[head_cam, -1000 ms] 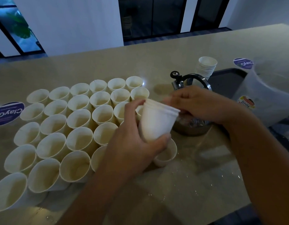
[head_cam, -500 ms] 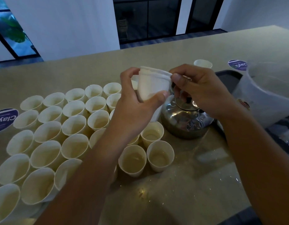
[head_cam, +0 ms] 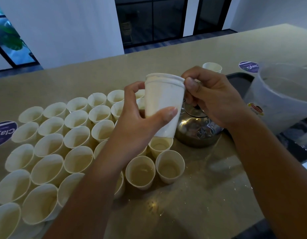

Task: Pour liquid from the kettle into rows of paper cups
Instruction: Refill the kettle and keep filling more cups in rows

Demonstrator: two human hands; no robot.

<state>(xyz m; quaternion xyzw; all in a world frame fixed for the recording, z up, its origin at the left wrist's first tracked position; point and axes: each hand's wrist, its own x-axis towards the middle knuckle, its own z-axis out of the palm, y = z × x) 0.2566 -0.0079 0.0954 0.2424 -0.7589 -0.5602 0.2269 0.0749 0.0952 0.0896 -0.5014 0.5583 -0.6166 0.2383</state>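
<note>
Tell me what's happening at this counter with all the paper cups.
A person is holding a small stack of nested paper cups in the left hand, while the right hand pinches the top rim, apparently to peel one off. Rows of open cups cover the counter; the nearest show a little liquid. The steel kettle sits untouched just behind the stack.

Left hand [head_cam: 140, 125] gripped nested white paper cup stack [head_cam: 164, 104] above round steel kettle [head_cam: 197, 131]; right hand [head_cam: 213, 99] pinched its rim.
</note>
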